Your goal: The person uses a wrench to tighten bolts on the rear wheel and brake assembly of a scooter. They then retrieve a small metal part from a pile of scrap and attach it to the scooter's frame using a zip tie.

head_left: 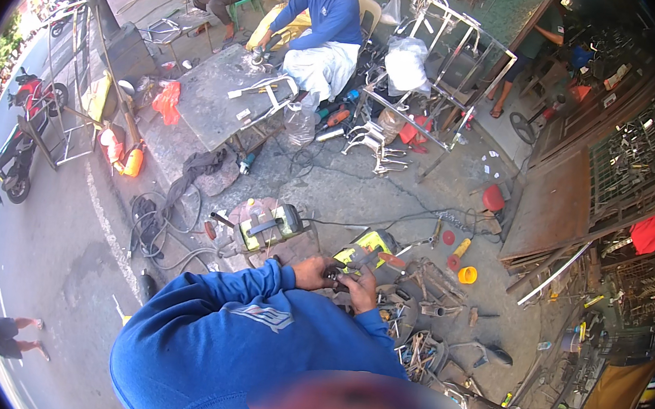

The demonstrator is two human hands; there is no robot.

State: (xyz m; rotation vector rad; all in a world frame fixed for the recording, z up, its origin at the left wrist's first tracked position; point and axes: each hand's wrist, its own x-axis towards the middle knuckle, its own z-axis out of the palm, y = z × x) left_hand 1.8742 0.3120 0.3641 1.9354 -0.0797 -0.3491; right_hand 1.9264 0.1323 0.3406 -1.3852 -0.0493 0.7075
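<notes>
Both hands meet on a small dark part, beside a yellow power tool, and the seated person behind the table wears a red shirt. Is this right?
Not quite. The head view shows the seated person in a blue shirt, not red. The rest holds: left hand and right hand meet on the small dark part beside the yellow power tool.

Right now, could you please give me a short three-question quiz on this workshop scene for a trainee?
1. True or false: the left hand and the right hand meet on one small dark part.
2. What colour is the small cup on the ground to the right of the hands? A red, B yellow, C blue.
3. Fill in: the seated person at the grey table wears a ___ top.
Key: 1 true; 2 B; 3 blue.
</notes>
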